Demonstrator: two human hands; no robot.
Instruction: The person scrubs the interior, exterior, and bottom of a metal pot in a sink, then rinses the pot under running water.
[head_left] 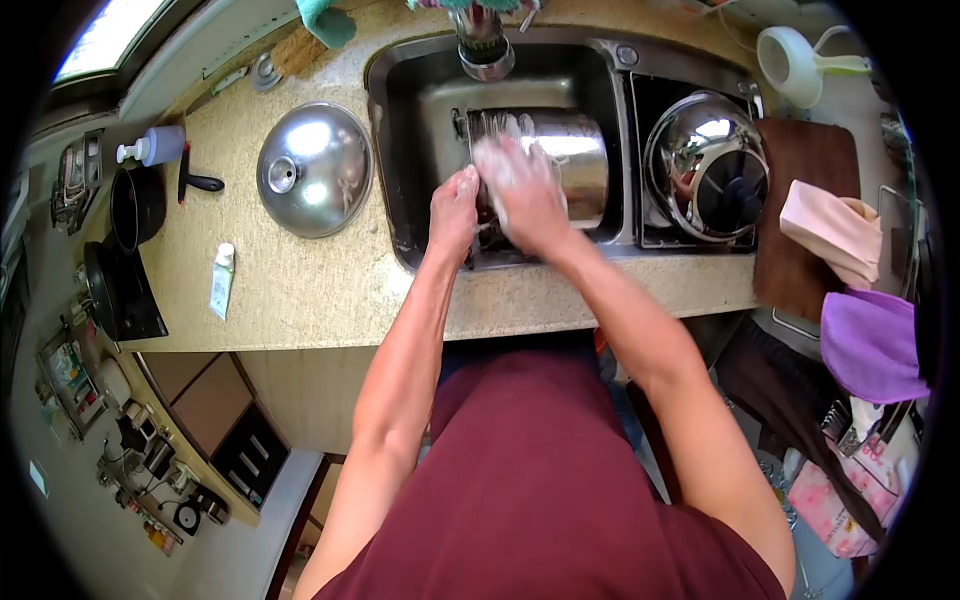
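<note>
A shiny steel pot [580, 165] lies on its side in the sink, its mouth toward the left and soap suds on its upper wall. My left hand [455, 212] is closed on the rim at the pot's mouth. Against the pot's side near that rim is my right hand [525, 195], covered in white lather and smeared by motion. Its fingers are too blurred to show whether anything is in them. The steel sink [400, 215] surrounds the pot, and the tap [484, 50] stands above its back edge.
A domed lid [318, 180] and a tube [222, 282] lie on the counter [330, 290] to the left. A pump bottle [155, 146] stands farther left. Right of the sink are a steel bowl [690, 130], a brown board [800, 160] and a pink cloth [825, 225].
</note>
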